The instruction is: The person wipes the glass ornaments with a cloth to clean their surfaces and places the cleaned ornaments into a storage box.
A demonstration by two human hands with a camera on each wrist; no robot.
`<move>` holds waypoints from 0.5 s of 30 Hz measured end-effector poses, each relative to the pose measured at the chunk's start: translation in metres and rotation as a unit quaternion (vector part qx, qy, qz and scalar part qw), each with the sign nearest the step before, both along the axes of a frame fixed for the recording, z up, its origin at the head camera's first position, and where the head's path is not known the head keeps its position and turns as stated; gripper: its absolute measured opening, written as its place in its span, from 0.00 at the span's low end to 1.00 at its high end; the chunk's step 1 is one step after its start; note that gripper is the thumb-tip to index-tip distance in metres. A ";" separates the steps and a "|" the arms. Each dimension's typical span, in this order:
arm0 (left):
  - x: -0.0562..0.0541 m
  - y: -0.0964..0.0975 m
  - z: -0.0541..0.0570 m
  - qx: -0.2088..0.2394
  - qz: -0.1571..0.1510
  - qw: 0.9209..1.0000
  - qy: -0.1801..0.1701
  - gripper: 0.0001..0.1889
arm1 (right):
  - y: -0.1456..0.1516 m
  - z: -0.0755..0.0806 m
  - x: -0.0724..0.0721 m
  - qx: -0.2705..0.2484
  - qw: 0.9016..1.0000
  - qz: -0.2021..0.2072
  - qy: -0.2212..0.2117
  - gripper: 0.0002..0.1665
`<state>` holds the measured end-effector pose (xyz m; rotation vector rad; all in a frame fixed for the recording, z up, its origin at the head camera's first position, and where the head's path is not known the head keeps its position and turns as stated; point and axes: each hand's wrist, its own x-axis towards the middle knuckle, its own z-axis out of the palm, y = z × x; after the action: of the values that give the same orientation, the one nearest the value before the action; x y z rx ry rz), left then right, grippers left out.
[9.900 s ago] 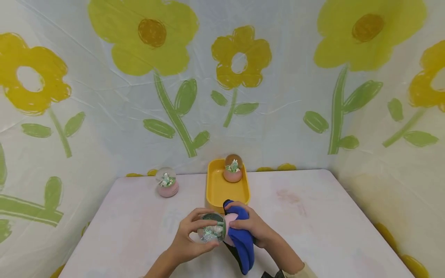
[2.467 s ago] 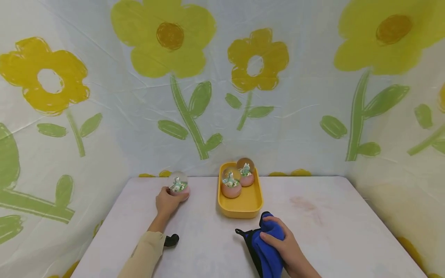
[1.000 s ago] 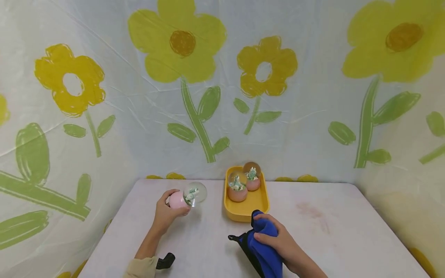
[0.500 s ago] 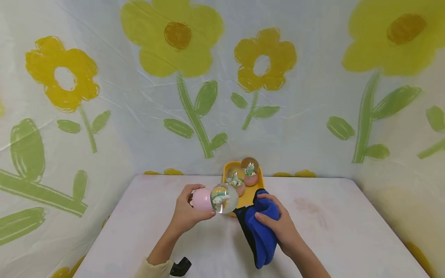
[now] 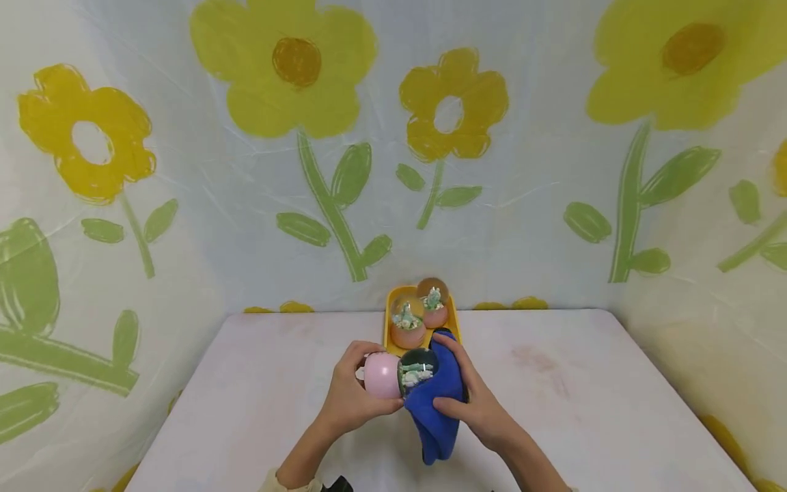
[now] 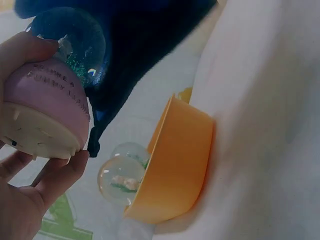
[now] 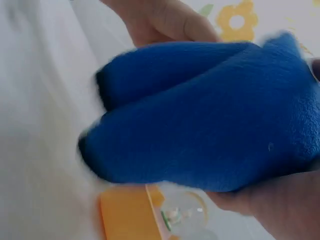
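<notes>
My left hand (image 5: 353, 393) grips a snow globe by its pink base (image 5: 382, 375), tipped on its side with the glass ball (image 5: 418, 369) facing right. In the left wrist view, raised lettering shows on the base (image 6: 47, 92), and its pale underside faces the camera. A blue cloth (image 5: 439, 400) with black edging is bunched in my right hand (image 5: 476, 403) and lies against the ball's right side. In the right wrist view the folded cloth (image 7: 200, 115) fills the middle and hides the globe.
Behind the hands, a yellow tray (image 5: 456, 321) stands at the table's back edge. Two upright snow globes sit in it, one nearer globe (image 5: 408, 328) and one farther globe (image 5: 434, 304). A flower-printed curtain (image 5: 529, 205) rises behind the white table (image 5: 553, 396).
The left hand took the third globe from the table's left, tipped it sideways and carried it right. The cloth in the right hand came left and now meets the ball. Earlier, another globe went into the tray.
</notes>
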<state>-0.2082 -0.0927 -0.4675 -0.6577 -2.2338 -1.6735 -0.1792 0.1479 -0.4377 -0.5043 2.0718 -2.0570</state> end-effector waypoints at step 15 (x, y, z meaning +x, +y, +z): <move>-0.001 0.002 -0.001 0.072 0.015 0.994 -0.076 0.39 | -0.028 -0.028 -0.005 -0.142 0.986 -0.084 -0.036 0.39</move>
<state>-0.2088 -0.0905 -0.4688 -0.4737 -2.1830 -1.9049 -0.1841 0.1202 -0.4660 -0.2968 1.8473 -2.4458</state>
